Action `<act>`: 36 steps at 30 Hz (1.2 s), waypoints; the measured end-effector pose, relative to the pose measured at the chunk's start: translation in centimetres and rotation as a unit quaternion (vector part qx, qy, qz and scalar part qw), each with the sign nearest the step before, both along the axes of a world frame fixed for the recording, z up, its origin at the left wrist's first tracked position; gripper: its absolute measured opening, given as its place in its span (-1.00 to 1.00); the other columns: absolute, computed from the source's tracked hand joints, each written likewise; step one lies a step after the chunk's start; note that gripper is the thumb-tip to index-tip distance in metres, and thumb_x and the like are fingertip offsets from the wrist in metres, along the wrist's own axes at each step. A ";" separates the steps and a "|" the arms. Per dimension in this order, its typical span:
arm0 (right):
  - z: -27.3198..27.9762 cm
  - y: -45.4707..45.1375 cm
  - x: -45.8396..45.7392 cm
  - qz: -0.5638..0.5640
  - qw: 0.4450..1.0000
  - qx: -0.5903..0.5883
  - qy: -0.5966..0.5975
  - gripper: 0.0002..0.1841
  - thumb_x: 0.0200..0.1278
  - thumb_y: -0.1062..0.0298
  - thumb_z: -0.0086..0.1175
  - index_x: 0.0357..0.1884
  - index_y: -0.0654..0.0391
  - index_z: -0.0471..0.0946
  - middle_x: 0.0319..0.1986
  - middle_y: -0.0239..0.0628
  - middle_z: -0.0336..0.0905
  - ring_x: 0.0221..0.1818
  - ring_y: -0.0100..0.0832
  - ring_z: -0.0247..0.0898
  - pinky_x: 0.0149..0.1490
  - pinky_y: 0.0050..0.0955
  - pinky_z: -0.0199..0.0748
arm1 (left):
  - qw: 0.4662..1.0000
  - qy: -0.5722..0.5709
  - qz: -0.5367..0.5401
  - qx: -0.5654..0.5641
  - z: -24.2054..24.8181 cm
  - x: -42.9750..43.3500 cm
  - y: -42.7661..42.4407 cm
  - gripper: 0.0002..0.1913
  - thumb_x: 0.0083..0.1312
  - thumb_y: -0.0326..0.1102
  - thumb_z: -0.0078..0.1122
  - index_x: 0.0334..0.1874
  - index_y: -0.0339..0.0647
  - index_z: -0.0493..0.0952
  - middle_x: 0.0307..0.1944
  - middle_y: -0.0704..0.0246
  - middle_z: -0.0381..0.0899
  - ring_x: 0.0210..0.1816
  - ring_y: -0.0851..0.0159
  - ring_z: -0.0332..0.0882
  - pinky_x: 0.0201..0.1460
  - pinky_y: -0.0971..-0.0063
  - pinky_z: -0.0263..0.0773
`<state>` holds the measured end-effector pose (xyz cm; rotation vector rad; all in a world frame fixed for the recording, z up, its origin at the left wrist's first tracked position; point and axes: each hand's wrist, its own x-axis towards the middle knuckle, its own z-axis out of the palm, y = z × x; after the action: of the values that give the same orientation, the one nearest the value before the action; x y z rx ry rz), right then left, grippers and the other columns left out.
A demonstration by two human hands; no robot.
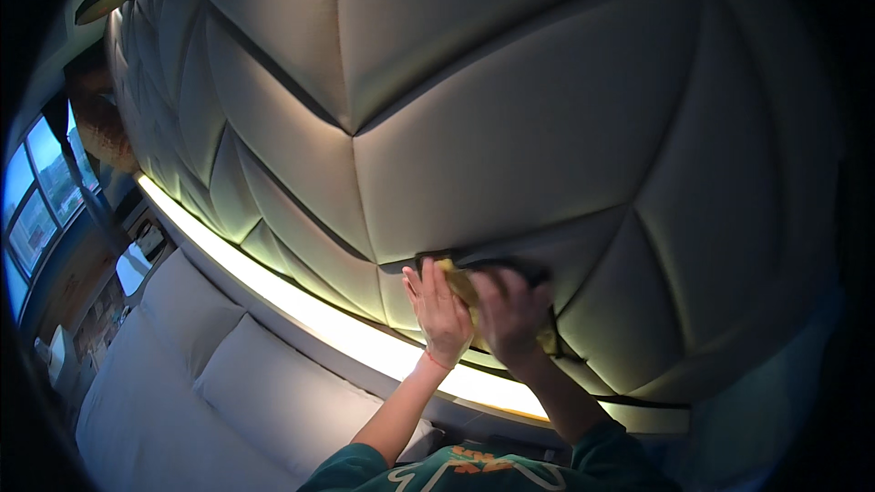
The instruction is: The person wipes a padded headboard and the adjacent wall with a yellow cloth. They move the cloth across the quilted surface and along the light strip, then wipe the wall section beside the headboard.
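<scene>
Against the padded wall panel (492,150), low down above a glowing light strip (328,297), both hands are raised. My left hand (441,314) rests with its fingers extended at the left edge of a dark-edged flat object, whose kind I cannot tell. A yellow cloth (462,287) shows between the hands and again below the right one. My right hand (509,307) is blurred, with curled fingers over the cloth and the dark object; its grip is partly hidden.
Below the light strip lie white pillows (266,389) on a bed with a white sheet (143,389). A window (41,184) is at the far left, with a lamp (106,1) above. A white object (133,268) stands beyond the bed.
</scene>
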<state>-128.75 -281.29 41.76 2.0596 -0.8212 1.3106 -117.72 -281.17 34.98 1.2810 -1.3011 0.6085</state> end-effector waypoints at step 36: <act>9.0 0.4 0.3 0.105 0.994 0.010 -0.028 -0.49 0.18 0.72 0.06 0.21 0.14 0.52 0.17 0.04 0.51 0.09 0.00 0.55 0.06 -0.18 0.51 | 0.990 -0.001 -0.055 -0.129 7.3 0.9 -1.5 -0.43 0.30 -0.52 -0.01 0.41 -0.42 0.33 0.53 -0.35 -0.16 0.54 -0.51 -0.31 0.48 -0.42 -0.43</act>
<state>-128.46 -280.85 50.73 2.1812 -0.6573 1.4838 -116.82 -282.66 42.29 0.9918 -1.2418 0.6756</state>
